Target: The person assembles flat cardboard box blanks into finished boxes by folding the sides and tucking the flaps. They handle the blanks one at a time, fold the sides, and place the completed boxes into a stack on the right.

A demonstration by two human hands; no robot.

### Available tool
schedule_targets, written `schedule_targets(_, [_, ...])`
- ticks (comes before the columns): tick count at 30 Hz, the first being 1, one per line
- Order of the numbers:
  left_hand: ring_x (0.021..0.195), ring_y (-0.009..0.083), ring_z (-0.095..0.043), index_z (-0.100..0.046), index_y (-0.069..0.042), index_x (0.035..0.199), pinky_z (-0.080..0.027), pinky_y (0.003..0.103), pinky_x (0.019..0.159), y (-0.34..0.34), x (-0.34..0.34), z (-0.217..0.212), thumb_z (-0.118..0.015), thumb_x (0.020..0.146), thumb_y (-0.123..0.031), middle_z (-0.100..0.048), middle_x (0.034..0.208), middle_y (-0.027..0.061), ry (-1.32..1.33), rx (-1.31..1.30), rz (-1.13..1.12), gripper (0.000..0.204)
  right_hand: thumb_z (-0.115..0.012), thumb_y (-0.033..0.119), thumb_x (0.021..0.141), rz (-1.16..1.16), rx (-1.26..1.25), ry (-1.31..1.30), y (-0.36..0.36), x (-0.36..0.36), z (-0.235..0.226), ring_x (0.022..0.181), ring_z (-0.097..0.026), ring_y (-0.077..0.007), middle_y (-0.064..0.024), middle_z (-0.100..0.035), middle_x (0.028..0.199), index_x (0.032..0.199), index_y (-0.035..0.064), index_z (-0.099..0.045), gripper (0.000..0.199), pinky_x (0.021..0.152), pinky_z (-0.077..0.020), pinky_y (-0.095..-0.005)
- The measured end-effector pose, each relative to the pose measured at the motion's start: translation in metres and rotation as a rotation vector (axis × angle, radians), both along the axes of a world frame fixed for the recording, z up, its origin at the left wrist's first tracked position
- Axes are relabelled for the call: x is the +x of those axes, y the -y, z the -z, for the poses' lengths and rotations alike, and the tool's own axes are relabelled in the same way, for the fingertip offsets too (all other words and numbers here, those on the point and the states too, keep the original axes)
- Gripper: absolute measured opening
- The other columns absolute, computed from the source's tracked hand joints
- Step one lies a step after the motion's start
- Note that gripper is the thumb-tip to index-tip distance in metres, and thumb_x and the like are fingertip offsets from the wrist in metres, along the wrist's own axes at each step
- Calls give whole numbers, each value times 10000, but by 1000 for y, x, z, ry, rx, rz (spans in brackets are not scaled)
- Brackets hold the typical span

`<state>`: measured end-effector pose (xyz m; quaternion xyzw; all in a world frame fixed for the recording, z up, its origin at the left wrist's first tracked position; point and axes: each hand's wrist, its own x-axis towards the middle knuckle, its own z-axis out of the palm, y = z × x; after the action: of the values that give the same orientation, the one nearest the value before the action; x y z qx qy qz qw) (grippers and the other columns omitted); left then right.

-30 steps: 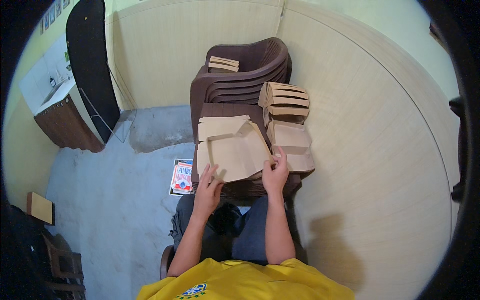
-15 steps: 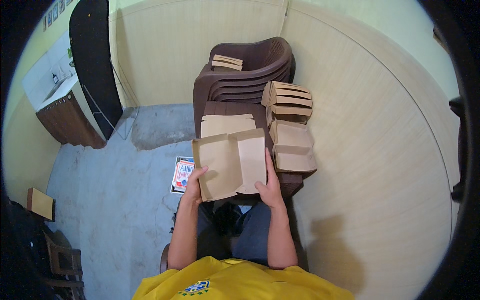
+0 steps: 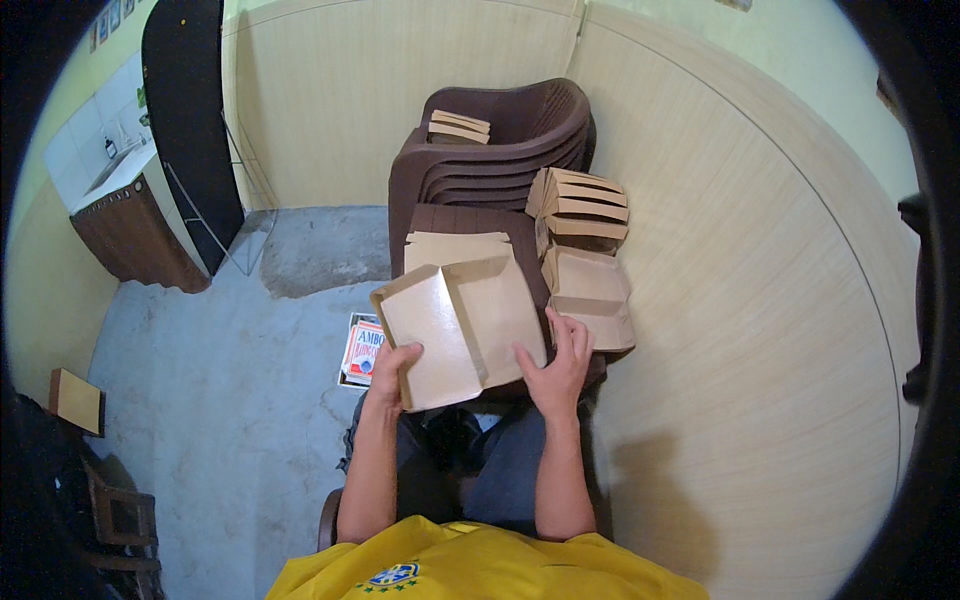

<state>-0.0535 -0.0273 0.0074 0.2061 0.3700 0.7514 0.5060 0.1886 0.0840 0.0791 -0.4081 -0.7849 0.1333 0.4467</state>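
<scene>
Brown cardboard sheet (image 3: 458, 328), creased down the middle into two panels, is held flat above the person's lap, seen from overhead. Left hand (image 3: 392, 368) grips its lower left edge, thumb on top. Right hand (image 3: 556, 366) clasps the lower right edge, fingers spread against the panel. Just beyond the sheet, a pile of flat cardboard (image 3: 455, 247) lies on the seat of a stack of dark brown plastic chairs (image 3: 500, 150). Beside it on the right sits an open folded box (image 3: 590, 298), and behind that a stack of folded boxes (image 3: 582, 204). A few more flat pieces (image 3: 459, 127) rest on the chair backs. A small printed carton (image 3: 362, 348) lies on the grey concrete floor (image 3: 220, 380), just left of the left hand. Pale panelled wall (image 3: 740, 330) curves along the right.
</scene>
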Motion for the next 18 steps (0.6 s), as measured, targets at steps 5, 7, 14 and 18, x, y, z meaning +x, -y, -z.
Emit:
schedule_targets(5, [1175, 235, -681, -526, 10, 1457, -563, 384, 1011, 5, 20, -23, -822, 887, -58, -678, 1336, 138, -375, -114, 18, 645, -876, 417, 902, -217, -92, -31, 17, -20, -24, 818, -705, -261, -88, -715, 953, 1190, 53, -718, 491, 740, -572, -416])
schedule_targets(7, [1193, 232, -678, -547, 8, 1438, -561, 392, 1024, 10, 38, -28, -839, 901, -65, -685, 1320, 134, -433, -22, -31, 616, -794, 478, 970, -158, -67, 14, 20, -32, -22, 788, -713, -348, -153, -717, 942, 1020, 59, -666, 441, 688, -557, -497])
schedule_targets(14, [1113, 204, -724, -623, 21, 1357, -591, 366, 962, 21, 57, -47, -892, 918, -133, -743, 1228, 111, -616, -32, -69, 538, -694, 372, 1065, 55, 150, -6, 26, -46, -17, 672, -693, -424, -152, -677, 748, 879, 73, -617, 360, 577, -529, -531])
schedule_targets(18, [1111, 204, -726, -592, 5, 1411, -593, 355, 946, 14, 59, -45, -928, 881, -151, -736, 1258, 111, -753, 13, -115, 647, -681, 306, 1075, 93, 175, 16, 25, -49, -9, 630, -672, -432, -170, -655, 712, 852, 64, -625, 334, 553, -512, -531])
